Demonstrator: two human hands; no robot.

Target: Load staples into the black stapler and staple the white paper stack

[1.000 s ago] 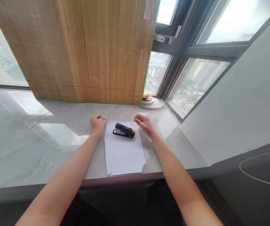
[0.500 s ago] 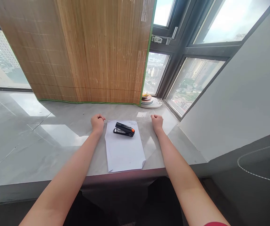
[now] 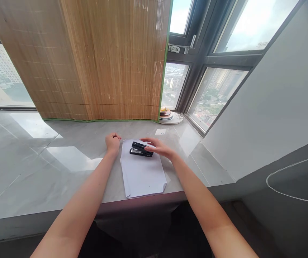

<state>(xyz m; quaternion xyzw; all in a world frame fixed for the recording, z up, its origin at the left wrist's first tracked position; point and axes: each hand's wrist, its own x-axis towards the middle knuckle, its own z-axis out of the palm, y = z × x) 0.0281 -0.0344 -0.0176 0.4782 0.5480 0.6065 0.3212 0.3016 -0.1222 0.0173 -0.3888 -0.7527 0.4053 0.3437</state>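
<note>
A black stapler (image 3: 137, 152) lies on white sheets of paper (image 3: 143, 175) on the grey sill. Its right end is partly hidden by my right hand (image 3: 157, 147). The fingers of that hand reach over the stapler's far side with the thumb on the near side, spread apart and not closed round it. Whether they touch it I cannot tell. Left of the paper's top corner, my left hand (image 3: 112, 143) rests on the sill in a loose fist, with nothing visible in it.
A bamboo blind (image 3: 116, 64) hangs behind the sill. Several stacked plates (image 3: 171, 117) stand in the window corner, with a small white slip (image 3: 160, 132) in front of them. At right are a white wall (image 3: 264, 107) and a hanging bead cord (image 3: 277, 173).
My right hand has moved left from the sill to the stapler and opened from a fist. My left hand stays in place, and the view has shifted slightly.
</note>
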